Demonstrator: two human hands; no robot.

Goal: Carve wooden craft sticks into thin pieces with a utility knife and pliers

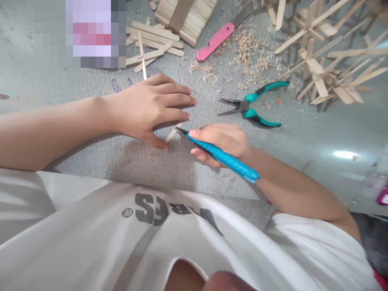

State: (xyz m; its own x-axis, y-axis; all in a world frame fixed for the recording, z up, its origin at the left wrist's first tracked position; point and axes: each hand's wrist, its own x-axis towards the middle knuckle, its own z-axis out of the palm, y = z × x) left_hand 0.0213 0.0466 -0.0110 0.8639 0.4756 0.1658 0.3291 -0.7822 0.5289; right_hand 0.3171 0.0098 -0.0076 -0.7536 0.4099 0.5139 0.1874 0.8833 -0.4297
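My left hand (154, 103) lies with its fingers spread on the grey surface. Its thumb and index finger press down on the two ends of a thin wooden craft stick (171, 135). My right hand (224, 141) is closed around a slim tool with a blue handle (230, 160) and a dark metal tip; its exact kind cannot be made out. That tip touches or hovers just over the stick, between the left thumb and index finger. To the right of my left fingertips lie pliers with teal and black handles (253, 106), jaws parted.
Beyond my left hand lies a pile of craft sticks (157, 38), beside a banded bundle of sticks (194, 22). A pink-handled knife (216, 41) rests near scattered wood chips (250, 54). Structures of joined sticks (318, 72) stand at the upper right. A blurred-out patch covers the upper left.
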